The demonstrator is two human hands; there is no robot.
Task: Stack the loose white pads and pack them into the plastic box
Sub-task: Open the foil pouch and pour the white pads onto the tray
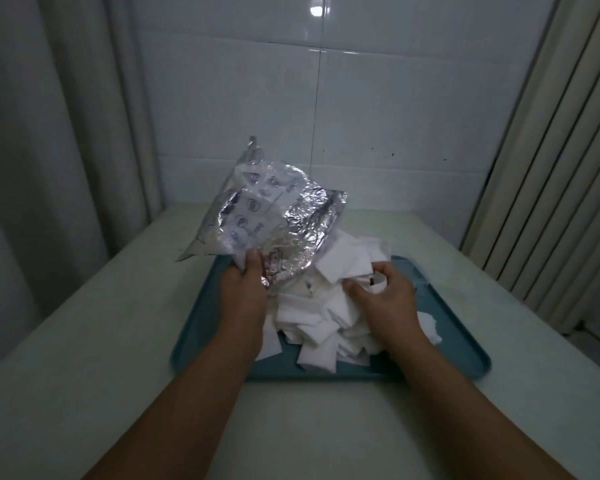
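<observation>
Head view: left hand (245, 282) fingers grip bag (257, 216); right hand (383, 296) fingers pinch pads (326, 317) heaped to tray (465, 358) edges.

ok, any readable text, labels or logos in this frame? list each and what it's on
No text can be quoted; nothing is legible.
Plastic bag held up by the left hand: repeated bluish oval logo marks and short print, too blurred to read.
Same bag, near the left hand's fingertips: a darker printed patch, unreadable.
White pads on the teal tray, some held in the right hand: no print visible.
Tiled wall: no signs.
</observation>
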